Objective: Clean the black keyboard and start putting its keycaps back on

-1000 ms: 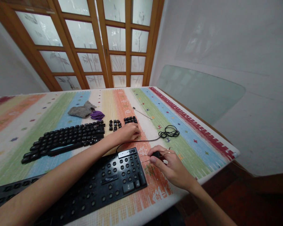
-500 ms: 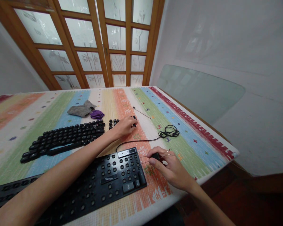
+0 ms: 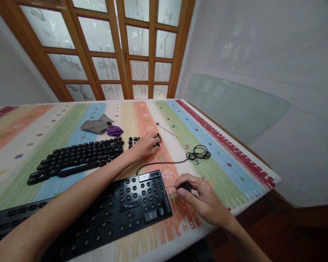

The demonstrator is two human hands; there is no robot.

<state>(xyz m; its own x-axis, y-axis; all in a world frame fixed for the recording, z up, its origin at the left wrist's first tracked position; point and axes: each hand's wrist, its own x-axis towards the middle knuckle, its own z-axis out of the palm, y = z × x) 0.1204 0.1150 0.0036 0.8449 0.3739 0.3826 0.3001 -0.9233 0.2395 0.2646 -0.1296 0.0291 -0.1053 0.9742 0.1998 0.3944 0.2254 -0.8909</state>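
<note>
My right hand (image 3: 198, 198) grips a wire keycap puller (image 3: 183, 186) by its black body, just off the right end of the keyboard. Thin wire prongs point left toward the keyboard's edge. My left hand (image 3: 147, 143) reaches across the keyboard (image 3: 150, 196), its fingers curled down on black keycaps (image 3: 158, 135) at the right end of the loose group; what lies under the fingertips is partly hidden. Most of the keyboard's key positions are bare, with a few keys left at the lower right. Loose keycaps (image 3: 84, 154) stand in keyboard-like rows behind it.
A grey cloth (image 3: 97, 124) and a purple bundle (image 3: 114, 131) lie beyond the keycaps. A thin stick with a dark tip (image 3: 168, 130) rests farther right. The coiled black cable (image 3: 198, 153) runs to the keyboard. The striped tablecloth (image 3: 235, 174) ends at the right edge.
The view has shifted slightly. My right hand with the keycap puller sits a little farther from the keyboard's edge. My left hand stays at the same keycaps.
</note>
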